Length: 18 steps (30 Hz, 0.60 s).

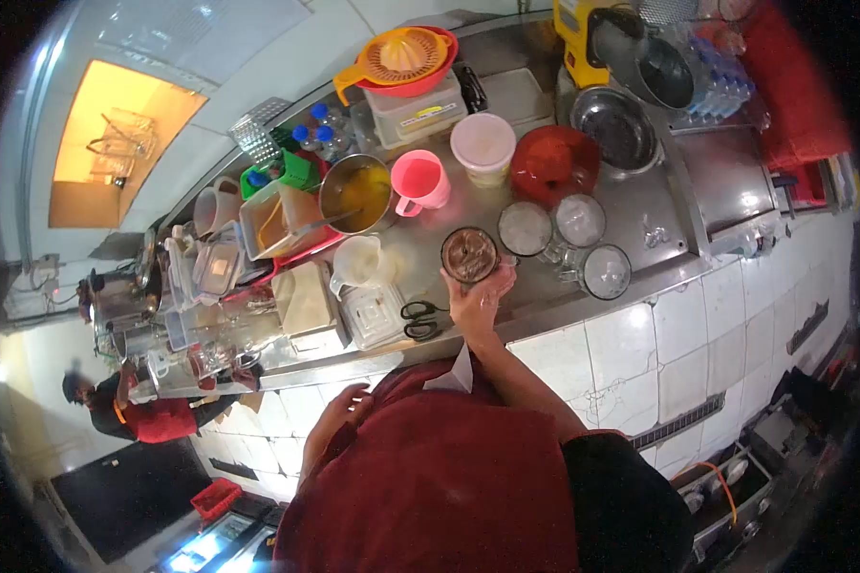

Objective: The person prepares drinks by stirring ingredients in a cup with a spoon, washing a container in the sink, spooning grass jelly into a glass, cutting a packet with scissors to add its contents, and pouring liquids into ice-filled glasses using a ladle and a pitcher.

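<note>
A glass mug of brown drink [469, 252] is being gripped by the right hand [479, 300], fingers closed around its near side, right of the scissors [419, 321]; level handling is being called for. The left hand [345, 411] is being held loosely open, nothing visible in it, its palm being hidden. The mug's base is being obscured.

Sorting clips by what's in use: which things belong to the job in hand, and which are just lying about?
Likely in the job:
- brown-filled glass mug, in the right hand
- three glass mugs nearby

Apparently lying about:
- scissors
- citrus juicer
- metal bowl
</note>
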Available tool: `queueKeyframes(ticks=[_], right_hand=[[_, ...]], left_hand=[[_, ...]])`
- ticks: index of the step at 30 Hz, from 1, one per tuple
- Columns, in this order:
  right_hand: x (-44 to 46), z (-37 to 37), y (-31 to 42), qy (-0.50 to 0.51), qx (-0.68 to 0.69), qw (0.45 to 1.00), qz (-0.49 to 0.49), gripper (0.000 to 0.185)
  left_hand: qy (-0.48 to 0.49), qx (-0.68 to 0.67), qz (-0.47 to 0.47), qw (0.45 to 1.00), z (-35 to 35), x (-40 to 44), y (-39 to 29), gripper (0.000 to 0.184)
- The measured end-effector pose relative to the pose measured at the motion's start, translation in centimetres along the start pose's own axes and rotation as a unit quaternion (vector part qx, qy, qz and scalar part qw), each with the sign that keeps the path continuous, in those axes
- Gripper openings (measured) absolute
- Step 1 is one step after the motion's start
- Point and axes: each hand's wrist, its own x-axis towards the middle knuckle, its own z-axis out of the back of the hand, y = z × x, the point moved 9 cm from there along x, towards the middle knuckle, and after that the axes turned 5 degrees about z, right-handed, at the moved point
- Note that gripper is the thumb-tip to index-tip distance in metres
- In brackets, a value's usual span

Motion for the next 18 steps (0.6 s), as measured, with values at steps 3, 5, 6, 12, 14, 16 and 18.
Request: queueKeyframes(ticks=[3, 5, 6, 12, 14, 16, 18], right_hand=[[0.2, -0.8, 0.5, 0.01, -0.023, 1.0, -0.017, 0.08], [0.0, -0.8, 0.0, -0.01, 0.133, 0.991, -0.006, 0.067], [-0.1, 0.2, -0.6, -0.013, 0.128, 0.992, -0.007, 0.067], [0.0, 8.9, -3.7, 0.021, 0.089, 0.992, -0.084, 0.049], [1.3, 10.8, -2.7, 0.004, 0.137, 0.983, -0.125, 0.041], [0.4, 10.6, -2.6, 0.023, 0.161, 0.981, -0.108, 0.037], [-0.4, 10.9, -2.8, 0.071, 0.123, 0.987, -0.078, 0.033]], left_hand=[[-0.06, 0.036, -0.031, 0.997, 2.5, 0.5, -0.9, 0.046], [-0.086, 0.024, -0.085, 0.992, 4.1, 1.5, -1.8, 0.045], [-0.074, -0.023, -0.109, 0.991, 4.3, 1.9, -2.9, 0.044], [0.19, -0.08, -0.275, 0.939, -2.5, 3.7, -17.7, 0.043], [0.281, -0.065, -0.347, 0.892, -8.1, 2.9, -23.0, 0.048], [0.315, -0.172, -0.371, 0.857, -13.2, 4.4, -26.4, 0.054], [0.209, -0.197, -0.341, 0.895, -15.9, 7.1, -29.5, 0.061]])
